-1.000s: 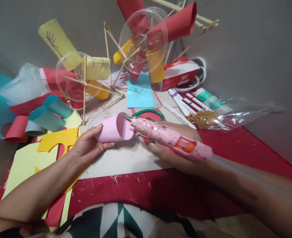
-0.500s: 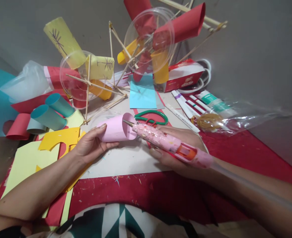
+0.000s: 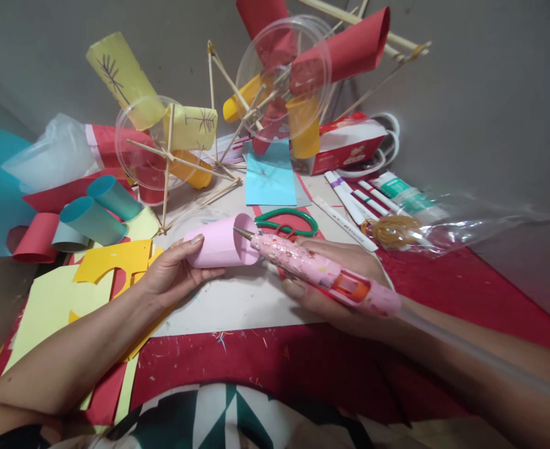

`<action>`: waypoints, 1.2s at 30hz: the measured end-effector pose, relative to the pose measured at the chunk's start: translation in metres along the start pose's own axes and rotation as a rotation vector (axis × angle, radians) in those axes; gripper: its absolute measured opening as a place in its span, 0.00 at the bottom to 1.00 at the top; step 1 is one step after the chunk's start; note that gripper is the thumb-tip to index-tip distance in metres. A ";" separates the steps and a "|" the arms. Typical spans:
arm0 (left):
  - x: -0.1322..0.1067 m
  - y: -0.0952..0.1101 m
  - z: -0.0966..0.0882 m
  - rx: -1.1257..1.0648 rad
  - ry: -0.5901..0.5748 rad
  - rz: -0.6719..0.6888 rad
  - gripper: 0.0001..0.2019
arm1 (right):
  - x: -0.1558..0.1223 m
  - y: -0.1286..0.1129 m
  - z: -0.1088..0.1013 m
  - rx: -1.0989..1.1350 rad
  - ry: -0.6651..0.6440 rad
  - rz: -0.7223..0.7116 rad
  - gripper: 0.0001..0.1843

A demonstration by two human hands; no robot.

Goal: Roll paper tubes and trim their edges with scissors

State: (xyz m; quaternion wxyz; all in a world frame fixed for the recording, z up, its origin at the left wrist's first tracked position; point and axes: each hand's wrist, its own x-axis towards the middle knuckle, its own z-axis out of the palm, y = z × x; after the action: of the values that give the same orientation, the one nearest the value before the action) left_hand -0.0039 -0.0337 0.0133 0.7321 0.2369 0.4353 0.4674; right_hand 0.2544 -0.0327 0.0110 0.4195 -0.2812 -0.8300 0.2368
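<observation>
My left hand is closed around a pink paper tube, its open end facing right. In my right hand is a pink hot glue gun with an orange part showing in its body. Its metal nozzle points left at the mouth of the tube; whether the tip touches the paper I cannot tell. Just behind the gun lie scissors with green handles, partly covered by it. Beneath both hands is a white board.
Two stick-and-plastic-disc wheels with paper tubes, a smaller one and a larger one, stand behind. Paper tubes and yellow paper scraps lie left. Markers, rubber bands and a red box are right.
Everything in the picture sits slightly farther right, as if the view shifted a little. Both hands keep the tube and the glue gun in nearly the same pose.
</observation>
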 end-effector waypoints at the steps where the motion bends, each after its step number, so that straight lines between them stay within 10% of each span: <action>1: 0.000 0.000 0.000 0.000 0.000 0.002 0.14 | 0.000 0.000 0.000 -0.002 -0.004 -0.002 0.02; 36: 0.000 0.001 0.004 -0.020 -0.034 0.017 0.18 | -0.001 -0.006 0.002 0.072 0.048 0.128 0.07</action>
State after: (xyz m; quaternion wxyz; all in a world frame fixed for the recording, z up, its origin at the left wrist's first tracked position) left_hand -0.0010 -0.0332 0.0155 0.7377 0.2412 0.4162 0.4737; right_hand 0.2517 -0.0382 0.0129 0.4332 -0.3242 -0.7908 0.2860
